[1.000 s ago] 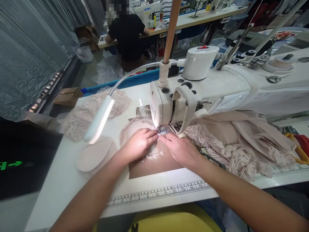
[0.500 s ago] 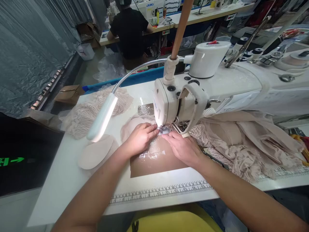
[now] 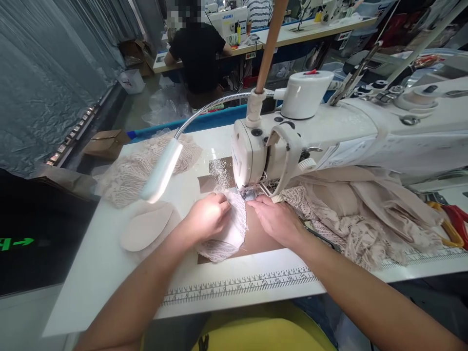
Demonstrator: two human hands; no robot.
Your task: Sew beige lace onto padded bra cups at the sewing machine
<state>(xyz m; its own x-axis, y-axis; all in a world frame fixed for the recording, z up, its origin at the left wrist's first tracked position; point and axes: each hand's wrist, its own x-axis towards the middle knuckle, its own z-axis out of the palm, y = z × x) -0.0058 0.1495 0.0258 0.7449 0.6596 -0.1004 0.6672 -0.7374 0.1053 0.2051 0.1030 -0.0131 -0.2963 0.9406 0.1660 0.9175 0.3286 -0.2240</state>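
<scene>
A white sewing machine point(image 3: 329, 131) stands on the white table point(image 3: 109, 263). My left hand point(image 3: 206, 217) is closed on a piece of pale pink lace point(image 3: 228, 234), which lies folded toward me in front of the presser foot point(image 3: 249, 195). My right hand point(image 3: 276, 219) lies just right of the foot, fingers pressed down on the lace edge by the needle. A brown plate point(image 3: 259, 239) shows under the lace between both hands.
A gooseneck lamp point(image 3: 163, 170) hangs over the table's left part, above a beige foam cup point(image 3: 146, 226) and a heap of lace point(image 3: 135, 168). More lace fabric point(image 3: 361, 214) is piled under the machine arm. A printed ruler point(image 3: 237, 287) runs along the front edge. A person point(image 3: 197, 48) sits beyond.
The lace piece, earlier flat under both hands at the foot, has been pulled and folded toward me by my left hand. My right hand has stayed by the presser foot.
</scene>
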